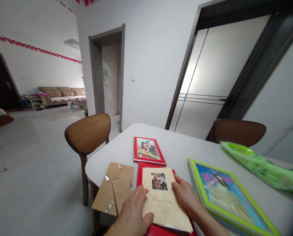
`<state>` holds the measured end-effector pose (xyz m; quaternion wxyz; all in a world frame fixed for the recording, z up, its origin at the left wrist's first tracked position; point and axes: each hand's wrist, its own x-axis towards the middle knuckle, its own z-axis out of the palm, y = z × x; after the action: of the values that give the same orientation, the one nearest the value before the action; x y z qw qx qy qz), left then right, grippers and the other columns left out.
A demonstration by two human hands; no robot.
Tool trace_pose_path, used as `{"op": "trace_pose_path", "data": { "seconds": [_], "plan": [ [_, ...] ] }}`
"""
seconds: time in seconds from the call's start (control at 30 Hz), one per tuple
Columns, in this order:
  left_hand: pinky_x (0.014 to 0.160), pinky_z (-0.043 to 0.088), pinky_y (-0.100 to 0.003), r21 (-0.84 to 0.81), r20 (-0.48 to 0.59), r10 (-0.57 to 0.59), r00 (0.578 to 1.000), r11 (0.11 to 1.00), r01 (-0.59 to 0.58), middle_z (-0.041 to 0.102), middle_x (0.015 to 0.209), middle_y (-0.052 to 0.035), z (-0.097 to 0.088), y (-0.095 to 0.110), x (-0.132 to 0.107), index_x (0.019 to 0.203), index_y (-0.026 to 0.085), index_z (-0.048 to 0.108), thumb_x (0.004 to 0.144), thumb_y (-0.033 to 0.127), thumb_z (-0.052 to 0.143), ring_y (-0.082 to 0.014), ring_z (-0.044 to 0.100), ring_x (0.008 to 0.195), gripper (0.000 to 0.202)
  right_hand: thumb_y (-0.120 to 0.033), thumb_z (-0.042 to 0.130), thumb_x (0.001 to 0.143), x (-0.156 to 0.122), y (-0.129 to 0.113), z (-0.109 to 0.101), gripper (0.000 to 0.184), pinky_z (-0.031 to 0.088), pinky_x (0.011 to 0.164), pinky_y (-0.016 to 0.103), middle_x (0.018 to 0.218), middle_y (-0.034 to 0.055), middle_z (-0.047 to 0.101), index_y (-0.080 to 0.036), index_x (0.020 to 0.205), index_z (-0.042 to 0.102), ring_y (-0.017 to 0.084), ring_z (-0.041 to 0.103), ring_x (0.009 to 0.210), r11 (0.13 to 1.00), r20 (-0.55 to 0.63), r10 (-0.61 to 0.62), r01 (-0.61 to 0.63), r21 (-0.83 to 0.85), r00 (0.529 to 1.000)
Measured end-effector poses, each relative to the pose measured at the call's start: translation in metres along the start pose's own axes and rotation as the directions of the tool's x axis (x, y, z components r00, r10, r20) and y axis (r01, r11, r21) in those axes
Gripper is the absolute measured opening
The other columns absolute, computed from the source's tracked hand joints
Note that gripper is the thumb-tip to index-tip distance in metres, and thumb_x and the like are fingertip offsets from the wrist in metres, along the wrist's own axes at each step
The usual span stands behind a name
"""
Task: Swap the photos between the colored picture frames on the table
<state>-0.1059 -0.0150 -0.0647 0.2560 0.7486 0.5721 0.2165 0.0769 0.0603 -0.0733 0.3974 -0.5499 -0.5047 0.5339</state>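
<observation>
A cream printed sheet (166, 200) with a small photo near its top lies over a red picture frame (139, 173), hiding most of it. Along the sheet's left edge rests my left hand (134, 209), fingers stretched out and thumb apart on the paper. At the right edge, my right hand (185, 196) has its fingers bent against the sheet, gripping its border. Left of the hands is a brown backing board (123, 178) with metal clips and a slit. Just beyond the sheet lies another red frame (150, 150) holding a photo of two people.
A green frame (225, 190) with a photo of a person in a yellow dress lies at the right. Behind it is a crumpled green plastic bag (261, 167). Wooden chairs stand by the white table (175, 144), one at the left (89, 132), another at the far right (238, 131).
</observation>
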Motion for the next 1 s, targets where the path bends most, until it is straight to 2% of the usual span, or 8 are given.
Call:
{"op": "trace_pose_path", "data": {
  "seconds": [0.13, 0.27, 0.4, 0.47, 0.57, 0.7, 0.83, 1.0],
  "plan": [
    [0.100, 0.023, -0.036, 0.060, 0.075, 0.003, 0.997, 0.998, -0.008, 0.031, 0.131, -0.0152, -0.004, 0.005, 0.000, 0.121, 0.006, 0.040, 0.063, 0.022, 0.053, -0.0249, 0.027, 0.121, 0.061, -0.020, 0.031, 0.068, 0.004, -0.001, -0.003, 0.047, 0.043, 0.065, 0.026, 0.088, 0.0069, 0.065, -0.015, 0.113, 0.045, 0.019, 0.060, 0.080, 0.915, -0.066, -0.151, 0.114, -0.388, 0.986],
    [0.100, 0.025, -0.035, 0.044, 0.080, 0.027, 0.996, 0.999, -0.031, 0.032, 0.131, -0.0135, -0.007, 0.005, -0.003, 0.121, 0.008, 0.040, 0.064, 0.023, 0.053, -0.0234, 0.030, 0.120, 0.060, -0.026, 0.033, 0.072, 0.001, -0.002, -0.006, 0.032, 0.039, 0.067, 0.028, 0.088, 0.0103, 0.062, -0.016, 0.095, 0.054, 0.021, 0.058, 0.079, 0.557, -0.085, -0.284, 0.092, -0.826, 0.955],
    [0.100, 0.023, -0.037, 0.058, 0.040, 0.088, 0.995, 0.994, -0.091, 0.031, 0.132, -0.0110, -0.020, -0.019, -0.015, 0.122, 0.013, 0.038, 0.065, 0.025, 0.056, -0.0232, 0.027, 0.121, 0.062, -0.032, 0.034, 0.075, -0.001, 0.004, -0.009, 0.029, 0.037, 0.058, 0.029, 0.084, 0.0106, 0.057, -0.016, 0.088, 0.055, 0.021, 0.056, 0.071, 0.308, -0.107, -0.308, -0.007, -0.951, 0.945],
    [0.101, 0.019, -0.041, 0.097, 0.036, 0.109, 0.993, 0.989, -0.112, 0.029, 0.133, -0.0104, -0.032, -0.039, -0.025, 0.125, 0.017, 0.034, 0.063, 0.030, 0.060, -0.0250, 0.023, 0.123, 0.068, -0.031, 0.035, 0.075, -0.002, 0.003, -0.008, 0.031, 0.038, 0.061, 0.030, 0.086, 0.0107, 0.056, -0.015, 0.095, 0.054, 0.021, 0.055, 0.075, 0.299, -0.089, -0.348, 0.021, -0.954, 0.933],
    [0.099, 0.015, -0.048, 0.207, 0.018, -0.017, 1.000, 0.978, 0.013, 0.024, 0.135, -0.0120, -0.046, -0.070, -0.035, 0.124, 0.019, 0.034, 0.055, 0.028, 0.066, -0.0285, 0.019, 0.123, 0.076, -0.029, 0.037, 0.077, -0.013, -0.006, 0.011, 0.035, 0.037, 0.074, 0.029, 0.096, 0.0122, 0.055, -0.013, 0.104, 0.051, 0.021, 0.051, 0.089, 0.374, 0.031, -0.417, 0.202, -0.905, 0.909],
    [0.100, 0.021, -0.039, 0.298, -0.105, -0.105, 0.989, 0.945, 0.132, 0.026, 0.134, -0.0145, -0.047, -0.093, -0.036, 0.123, 0.011, 0.037, 0.054, 0.009, 0.058, -0.0240, 0.021, 0.123, 0.072, -0.032, 0.040, 0.077, -0.037, -0.017, 0.071, 0.032, 0.032, 0.083, 0.033, 0.097, 0.0084, 0.057, -0.020, 0.104, 0.054, 0.021, 0.048, 0.092, 0.439, 0.272, -0.433, 0.464, -0.769, 0.859],
    [0.098, 0.028, -0.038, 0.311, -0.210, -0.053, 0.976, 0.943, 0.118, 0.036, 0.129, -0.0152, -0.043, -0.096, -0.030, 0.117, 0.011, 0.045, 0.056, 0.008, 0.056, -0.0250, 0.031, 0.119, 0.062, -0.036, 0.056, 0.064, -0.050, -0.016, 0.123, 0.038, 0.033, 0.079, 0.039, 0.094, 0.0061, 0.056, -0.025, 0.101, 0.054, 0.024, 0.047, 0.089, 0.448, 0.325, -0.439, 0.518, -0.729, 0.838],
    [0.094, 0.033, -0.042, 0.300, -0.304, 0.112, 0.946, 0.954, -0.016, 0.041, 0.125, -0.0164, -0.041, -0.080, -0.030, 0.114, 0.013, 0.047, 0.062, 0.017, 0.060, -0.0274, 0.036, 0.115, 0.054, -0.022, 0.054, 0.063, -0.050, -0.019, 0.108, 0.044, 0.036, 0.081, 0.036, 0.101, 0.0094, 0.053, -0.020, 0.107, 0.051, 0.022, 0.047, 0.093, 0.533, 0.284, -0.476, 0.530, -0.660, 0.833]
  ]
}}
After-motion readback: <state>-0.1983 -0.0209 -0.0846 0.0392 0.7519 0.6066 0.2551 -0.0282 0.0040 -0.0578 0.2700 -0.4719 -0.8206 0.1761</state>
